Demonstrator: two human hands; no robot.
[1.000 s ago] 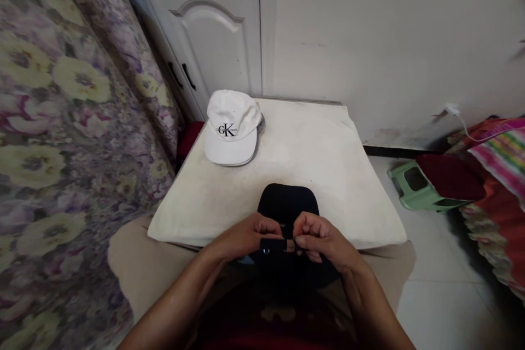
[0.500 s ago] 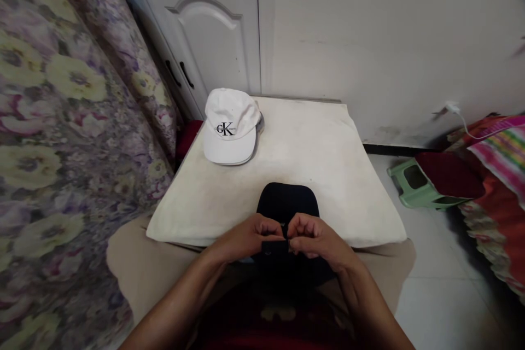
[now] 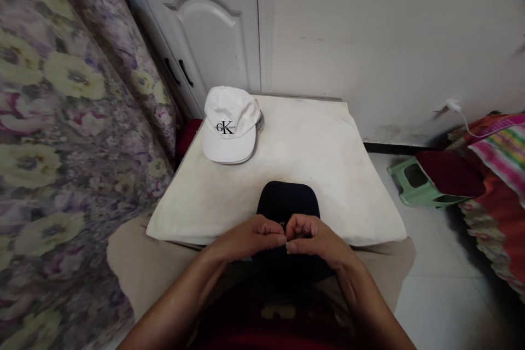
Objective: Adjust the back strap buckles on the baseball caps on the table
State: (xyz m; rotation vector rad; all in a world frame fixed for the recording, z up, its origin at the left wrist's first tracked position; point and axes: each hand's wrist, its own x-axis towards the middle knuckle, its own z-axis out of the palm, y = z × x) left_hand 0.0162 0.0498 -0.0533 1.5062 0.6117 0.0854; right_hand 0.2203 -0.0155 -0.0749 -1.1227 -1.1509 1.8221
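Note:
A black baseball cap (image 3: 287, 197) lies at the near edge of the covered table, its brim pointing away from me. Over its rear part, my left hand (image 3: 266, 234) and my right hand (image 3: 305, 234) meet almost tip to tip. Each hand is closed in a pinch, thumb against curled fingers, on the back of the cap. The small part between the fingertips is mostly hidden and too dark to make out. Farther off at the left, a white baseball cap (image 3: 232, 147) with black letters rests on top of another, greyish cap (image 3: 261, 120) that shows only at its side.
A cream cloth covers the table (image 3: 328, 164). Behind it stand a white cabinet (image 3: 213, 38) and the wall. A floral curtain (image 3: 74, 175) hangs on the left. To the right are a green stool (image 3: 414, 180) and a draped red cloth (image 3: 492, 219).
The dark strap end that stuck up between my hands has gone from sight, and my thumbs have come together there. Both caps stay where they were; the view tilts very slightly.

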